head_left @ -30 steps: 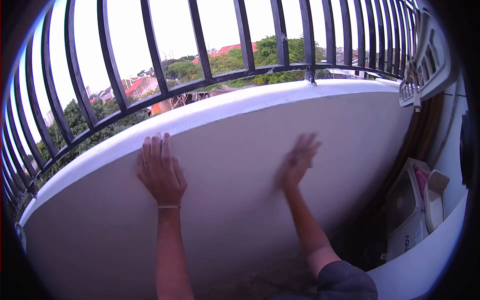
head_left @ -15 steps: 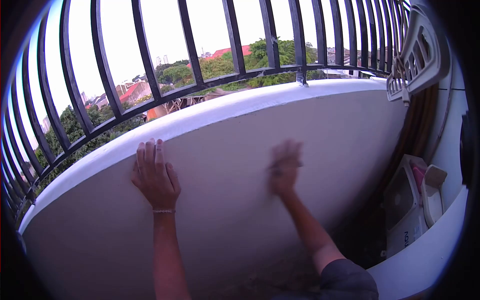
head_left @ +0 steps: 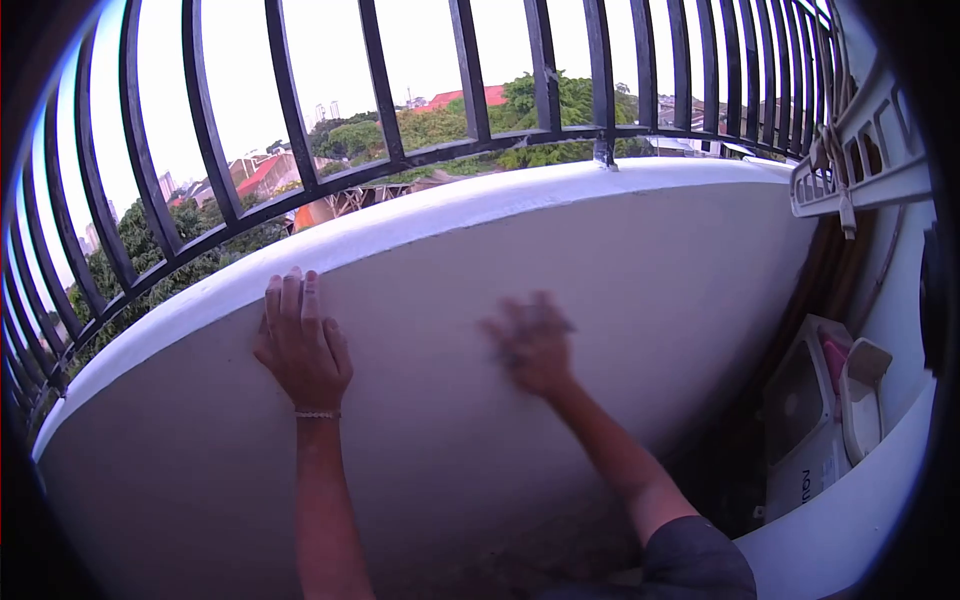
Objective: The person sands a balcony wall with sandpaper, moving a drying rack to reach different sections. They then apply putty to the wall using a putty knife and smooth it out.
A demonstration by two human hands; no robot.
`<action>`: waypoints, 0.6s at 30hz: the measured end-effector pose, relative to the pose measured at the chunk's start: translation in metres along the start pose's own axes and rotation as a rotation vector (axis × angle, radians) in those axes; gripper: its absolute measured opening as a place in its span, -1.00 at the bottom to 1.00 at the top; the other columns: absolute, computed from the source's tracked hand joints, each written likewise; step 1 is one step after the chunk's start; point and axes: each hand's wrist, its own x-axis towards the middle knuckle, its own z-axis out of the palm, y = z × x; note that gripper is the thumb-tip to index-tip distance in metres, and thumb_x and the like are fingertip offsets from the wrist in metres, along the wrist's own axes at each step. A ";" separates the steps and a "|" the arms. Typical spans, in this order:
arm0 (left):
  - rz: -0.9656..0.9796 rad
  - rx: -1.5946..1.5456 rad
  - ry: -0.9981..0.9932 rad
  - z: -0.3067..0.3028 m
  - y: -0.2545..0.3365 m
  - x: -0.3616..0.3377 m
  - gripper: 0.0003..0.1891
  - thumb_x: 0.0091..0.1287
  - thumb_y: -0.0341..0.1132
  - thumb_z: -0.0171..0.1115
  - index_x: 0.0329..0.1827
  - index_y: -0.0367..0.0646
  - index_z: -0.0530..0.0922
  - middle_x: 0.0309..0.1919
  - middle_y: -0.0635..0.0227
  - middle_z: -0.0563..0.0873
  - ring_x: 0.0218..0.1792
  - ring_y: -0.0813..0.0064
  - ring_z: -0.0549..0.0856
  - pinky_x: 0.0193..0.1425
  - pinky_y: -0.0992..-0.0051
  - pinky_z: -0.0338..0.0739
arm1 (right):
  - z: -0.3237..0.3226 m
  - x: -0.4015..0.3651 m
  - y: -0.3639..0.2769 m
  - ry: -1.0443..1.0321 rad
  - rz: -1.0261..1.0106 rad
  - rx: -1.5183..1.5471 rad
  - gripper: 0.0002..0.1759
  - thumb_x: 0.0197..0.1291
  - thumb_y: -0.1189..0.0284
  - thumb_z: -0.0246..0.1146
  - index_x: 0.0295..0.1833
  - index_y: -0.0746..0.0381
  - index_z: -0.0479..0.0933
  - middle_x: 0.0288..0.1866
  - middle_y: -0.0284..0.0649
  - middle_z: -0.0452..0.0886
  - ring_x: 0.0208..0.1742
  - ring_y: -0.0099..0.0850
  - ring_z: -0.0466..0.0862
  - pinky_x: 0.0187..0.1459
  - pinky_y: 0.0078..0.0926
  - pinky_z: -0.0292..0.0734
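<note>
A low grey wall (head_left: 430, 300) curves across the view, with a white ledge (head_left: 400, 225) along its top. My left hand (head_left: 303, 345) rests against the wall's upper part, its fingertips at the lower edge of the ledge; the fingers point up, and a thin bracelet circles the wrist. To the right of it, my right hand (head_left: 533, 345) is in front of the wall, blurred by motion, with its fingers spread. Something dark and thin seems to lie by its fingers, too smeared to make out. Whether the right palm touches the wall cannot be told.
Black railing bars (head_left: 380, 80) rise above the ledge, with trees and roofs beyond. A pale plastic rack (head_left: 865, 150) hangs at the upper right. Lower right stand a whitish box (head_left: 800, 440) and a pale tray-like piece (head_left: 862, 400), with something pink between them.
My right hand has moved left and slightly down across the wall, its fingers now more spread. My left hand stays at the ledge. The view has shifted slightly, and the rack appears turned.
</note>
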 end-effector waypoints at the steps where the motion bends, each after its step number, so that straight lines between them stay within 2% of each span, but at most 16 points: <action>1: 0.002 -0.009 0.011 0.001 -0.001 0.001 -0.46 0.38 -0.32 -0.02 0.46 -0.14 0.35 0.39 0.17 0.47 0.49 0.09 0.36 0.40 0.11 0.16 | -0.012 -0.013 0.037 0.001 0.175 -0.114 -0.42 0.38 0.21 0.08 0.52 -0.22 0.34 0.65 -0.15 0.15 0.63 0.08 0.10 0.53 0.20 -0.01; 2: -0.009 0.008 0.023 0.002 0.000 0.004 -0.46 0.38 -0.32 -0.02 0.46 -0.14 0.34 0.40 0.17 0.47 0.49 0.10 0.36 0.40 0.11 0.16 | -0.019 -0.020 0.078 0.156 0.334 -0.040 -0.38 0.41 0.28 0.00 0.58 -0.10 0.24 0.68 -0.06 0.03 0.62 0.14 0.08 0.54 0.20 -0.07; 3: -0.021 0.020 0.030 0.004 0.002 0.005 -0.46 0.38 -0.31 -0.02 0.46 -0.14 0.34 0.40 0.17 0.46 0.49 0.10 0.36 0.40 0.11 0.15 | -0.003 -0.007 0.109 0.653 0.599 0.648 -0.33 0.43 0.29 -0.05 0.63 0.05 0.10 0.70 0.00 -0.09 0.65 0.19 -0.04 0.56 0.24 -0.19; 5: -0.038 0.044 0.009 0.002 0.007 0.001 -0.46 0.38 -0.31 -0.03 0.46 -0.13 0.34 0.40 0.17 0.46 0.49 0.10 0.35 0.40 0.10 0.15 | -0.041 0.030 0.128 0.408 0.951 -0.020 -0.30 0.43 0.34 -0.09 0.66 0.09 0.00 0.71 -0.03 -0.15 0.66 0.17 -0.13 0.58 0.17 -0.31; 7: -0.051 0.092 -0.008 0.002 0.008 0.002 -0.46 0.39 -0.31 -0.03 0.46 -0.13 0.34 0.40 0.17 0.46 0.49 0.10 0.35 0.39 0.09 0.16 | -0.043 0.079 0.114 0.527 1.055 0.004 -0.31 0.43 0.33 -0.08 0.65 0.08 0.03 0.72 -0.08 -0.14 0.67 0.16 -0.21 0.59 0.15 -0.40; 9: -0.035 0.065 0.016 0.003 0.006 0.002 -0.47 0.39 -0.31 -0.03 0.45 -0.14 0.34 0.40 0.17 0.46 0.49 0.10 0.35 0.39 0.08 0.16 | -0.036 0.109 0.076 0.615 0.767 0.117 -0.30 0.41 0.28 -0.01 0.65 -0.01 0.07 0.72 -0.12 -0.11 0.67 0.17 -0.23 0.59 0.16 -0.42; 11: -0.016 0.044 0.010 0.003 0.004 0.002 -0.47 0.38 -0.30 -0.03 0.45 -0.15 0.35 0.40 0.17 0.46 0.49 0.09 0.35 0.38 0.08 0.17 | -0.043 0.116 0.018 0.323 0.587 0.058 -0.21 0.26 0.27 0.15 0.62 -0.02 0.16 0.70 -0.15 -0.01 0.68 0.14 -0.22 0.59 0.20 -0.36; 14: 0.000 0.012 -0.012 0.001 0.001 0.000 -0.47 0.38 -0.30 -0.02 0.44 -0.16 0.35 0.40 0.17 0.46 0.49 0.09 0.35 0.37 0.08 0.18 | -0.022 0.045 0.016 0.099 0.140 -0.003 -0.24 0.23 0.32 0.16 0.59 -0.01 0.22 0.70 -0.10 -0.02 0.68 0.15 -0.19 0.59 0.17 -0.34; 16: 0.009 -0.006 0.008 0.001 -0.002 0.001 -0.47 0.38 -0.30 -0.01 0.44 -0.17 0.35 0.40 0.17 0.46 0.49 0.10 0.36 0.37 0.08 0.18 | -0.029 0.009 0.077 0.134 0.353 0.041 -0.31 0.30 0.33 0.12 0.57 0.05 0.27 0.69 -0.01 -0.02 0.67 0.16 -0.16 0.59 0.15 -0.35; 18: -0.012 0.010 0.031 0.002 -0.001 0.005 -0.47 0.38 -0.30 -0.01 0.44 -0.17 0.35 0.40 0.17 0.46 0.49 0.09 0.36 0.38 0.08 0.17 | -0.032 0.009 0.134 0.480 0.676 0.156 -0.34 0.36 0.39 0.05 0.58 0.14 0.22 0.67 0.05 -0.01 0.67 0.15 -0.14 0.59 0.13 -0.38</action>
